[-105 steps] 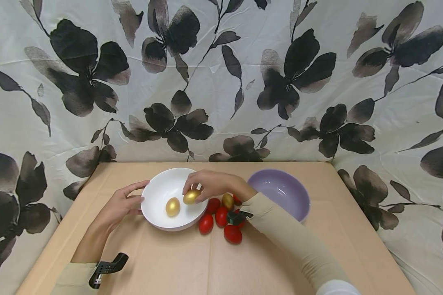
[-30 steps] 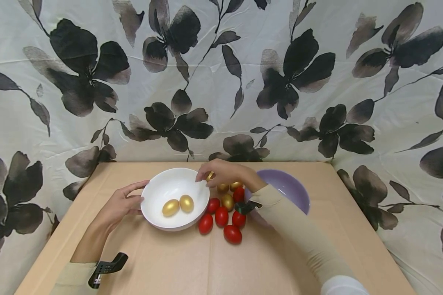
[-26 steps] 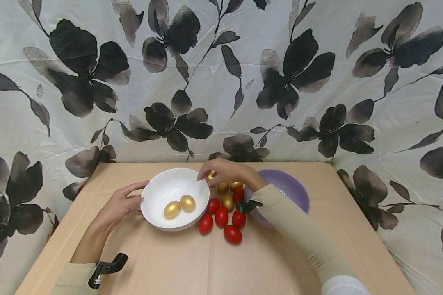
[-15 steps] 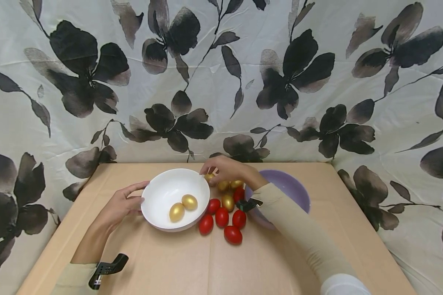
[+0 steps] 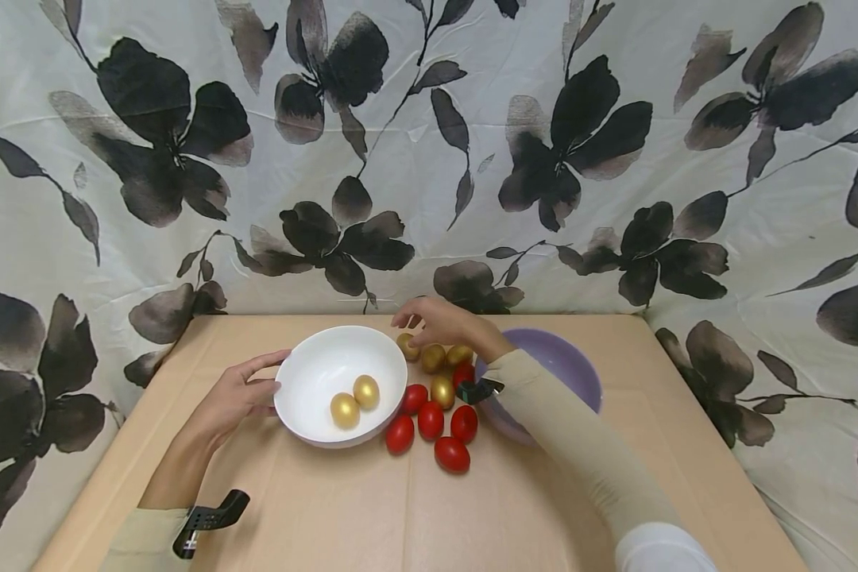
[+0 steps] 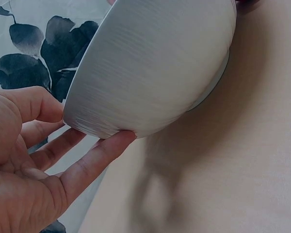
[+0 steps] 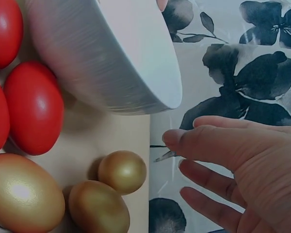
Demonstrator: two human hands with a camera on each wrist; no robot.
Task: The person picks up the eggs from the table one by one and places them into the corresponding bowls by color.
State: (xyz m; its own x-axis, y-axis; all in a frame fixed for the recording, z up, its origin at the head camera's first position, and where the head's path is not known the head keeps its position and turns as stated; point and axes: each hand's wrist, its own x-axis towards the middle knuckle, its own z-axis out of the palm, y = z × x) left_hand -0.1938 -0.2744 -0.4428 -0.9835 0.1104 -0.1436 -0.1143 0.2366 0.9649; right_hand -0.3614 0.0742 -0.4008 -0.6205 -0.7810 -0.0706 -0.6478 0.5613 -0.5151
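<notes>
My left hand (image 5: 239, 395) holds the rim of a white bowl (image 5: 307, 389), fingertips on its edge and outer wall (image 6: 150, 68). Two golden eggs (image 5: 345, 411) lie together inside it. Just right of the bowl, my right hand (image 5: 439, 324) hovers with spread fingers near a golden egg (image 5: 407, 347) on the table. In the right wrist view that hand (image 7: 237, 170) has nothing between thumb and fingers, apart from the nearby golden eggs (image 7: 122, 172). More golden eggs (image 5: 442, 392) and several red eggs (image 5: 430, 419) sit in a cluster beside the bowl.
A purple bowl (image 5: 565, 369) stands at the right, partly hidden by my right forearm. The tan table (image 5: 372, 508) ends at the back against a white cloth with dark flowers (image 5: 465, 159).
A second golden egg has gone from my right hand into the white bowl. The right hand moved right to the loose golden eggs, then drew slightly back. The left hand stayed.
</notes>
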